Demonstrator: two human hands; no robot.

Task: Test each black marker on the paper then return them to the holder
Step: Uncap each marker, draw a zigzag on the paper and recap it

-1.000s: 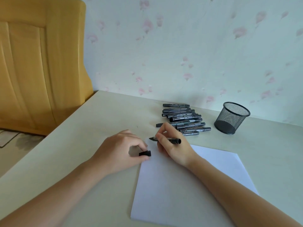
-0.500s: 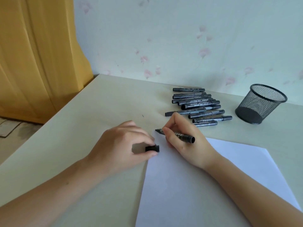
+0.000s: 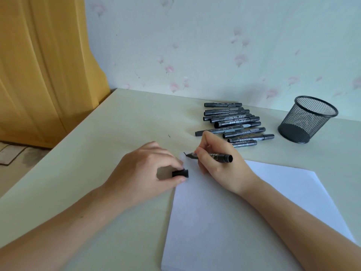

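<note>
Right hand: fingers grasping an uncapped black marker in a writing grip, tip pointing left and meeting the far left corner of the paper; the butt end points right.

Left hand: fingers and thumb pinching the marker's black cap, held just at the paper's left edge, the hand lying on the surface.

Paper: white sheets, lying flat on the near right part of the surface, both forearms reaching over or beside them.

Loose markers: a row of capped black markers lying side by side beyond the right hand, near the wall, lengths running left to right; the nearest one sits just behind the right hand's knuckles.

Holder: black wire-mesh cup, upright, to the right of the marker row and apart from it; no marker shows inside.

Wall: pale paper with pink flowers. Yellow wooden furniture stands off the left end of the surface.
</note>
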